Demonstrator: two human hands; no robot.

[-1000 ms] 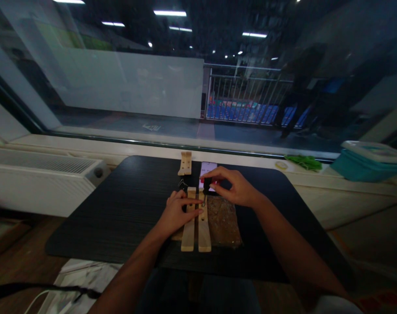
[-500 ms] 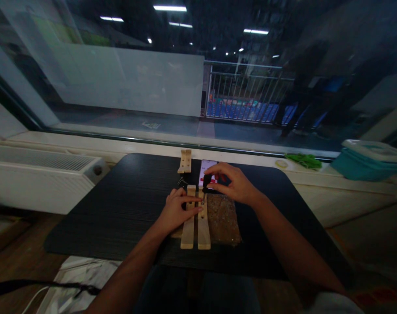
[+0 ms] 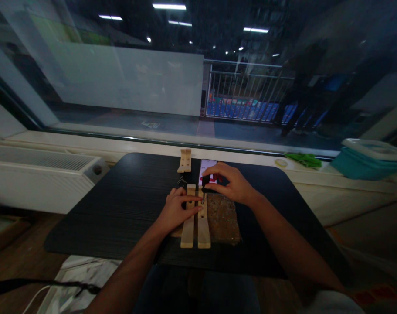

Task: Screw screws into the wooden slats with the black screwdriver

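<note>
Left hand [image 3: 174, 212] lay flat across the far ends of two wooden slats [image 3: 195, 221], which lay side by side, lengthwise toward the person, at the middle of the dark desk [image 3: 120, 205]. Its fingers [image 3: 191, 200] were stretched out and loosely spread, pressing on the wood rather than gripping it. Right hand [image 3: 232, 185] hovered just beyond the slats' far ends, fingers pinched together on a small black tool [image 3: 206, 187], its thin tip pointing down at the right slat; contact could not be made out.

A brown speckled pad [image 3: 222, 219] lay under and to the right of the slats. A lit phone [image 3: 207, 167] lay past the right hand, a shorter wooden piece [image 3: 185, 160] to its left. A teal bin [image 3: 370, 159] stood on the window ledge, far right.
</note>
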